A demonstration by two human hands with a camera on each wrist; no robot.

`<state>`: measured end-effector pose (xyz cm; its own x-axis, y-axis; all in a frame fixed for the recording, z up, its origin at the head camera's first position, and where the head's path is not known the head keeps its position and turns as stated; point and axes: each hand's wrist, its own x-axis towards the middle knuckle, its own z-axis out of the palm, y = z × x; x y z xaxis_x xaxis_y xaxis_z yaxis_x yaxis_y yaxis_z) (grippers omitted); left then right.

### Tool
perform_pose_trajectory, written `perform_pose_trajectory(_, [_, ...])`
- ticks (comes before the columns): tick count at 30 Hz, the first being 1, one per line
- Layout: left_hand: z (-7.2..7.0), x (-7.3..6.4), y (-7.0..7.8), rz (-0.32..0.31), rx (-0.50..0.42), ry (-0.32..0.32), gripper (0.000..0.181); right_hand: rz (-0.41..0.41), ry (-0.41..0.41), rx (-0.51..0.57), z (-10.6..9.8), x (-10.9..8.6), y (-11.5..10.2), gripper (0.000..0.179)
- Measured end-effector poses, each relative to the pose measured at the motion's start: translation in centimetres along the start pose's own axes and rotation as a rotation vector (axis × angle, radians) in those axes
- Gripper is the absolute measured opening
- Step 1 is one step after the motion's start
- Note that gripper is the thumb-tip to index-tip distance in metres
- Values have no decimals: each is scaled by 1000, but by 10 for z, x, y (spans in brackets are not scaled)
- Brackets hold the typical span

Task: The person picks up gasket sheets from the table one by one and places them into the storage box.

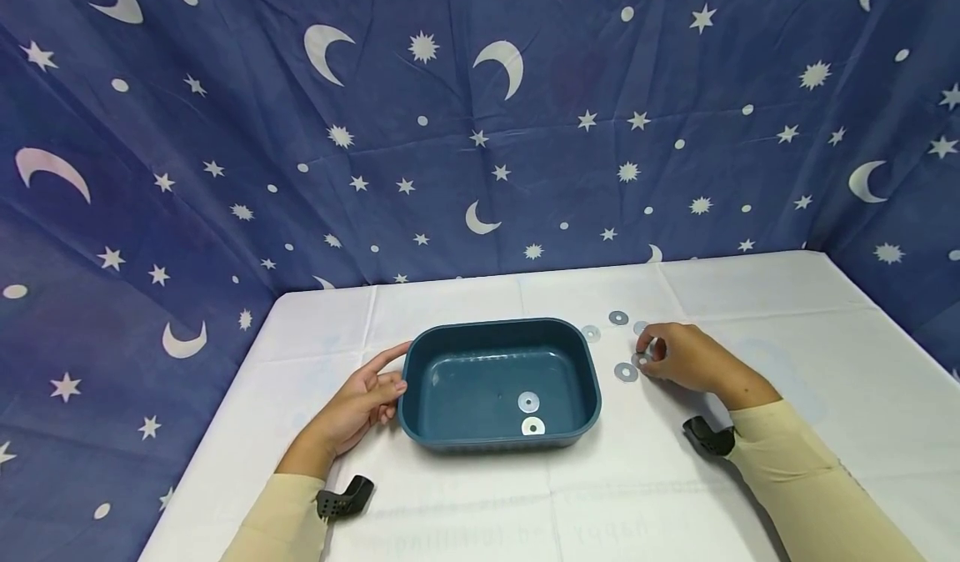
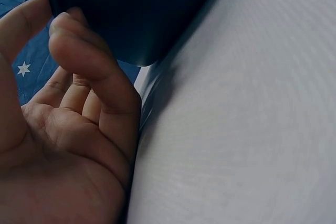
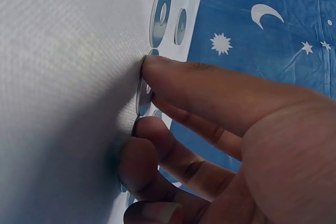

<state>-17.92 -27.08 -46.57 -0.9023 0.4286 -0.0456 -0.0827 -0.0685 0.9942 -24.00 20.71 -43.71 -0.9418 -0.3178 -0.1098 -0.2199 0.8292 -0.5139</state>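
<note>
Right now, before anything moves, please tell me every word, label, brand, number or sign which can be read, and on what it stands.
No text can be read.
White tablecloth: faint marks like lettering at the bottom of the head view, too faint to read.
Blue container, metal washers, black wrist straps: no writing that I can make out.

Somewhere draped off, home or studio I can't tell: blue moon-and-star cloth hangs beyond the grip of the right hand, with a white-covered table beneath it.
</note>
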Motion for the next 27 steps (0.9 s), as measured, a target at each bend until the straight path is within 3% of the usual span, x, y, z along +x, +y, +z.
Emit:
perform_pose_trajectory(16, [0, -3, -4, -9, 2, 9, 66, 28, -70, 56, 4, -1, 3, 25])
perform_pose_trajectory(27, [1, -1, -2, 3, 5, 2, 65, 11, -63, 80, 2, -2, 5, 24])
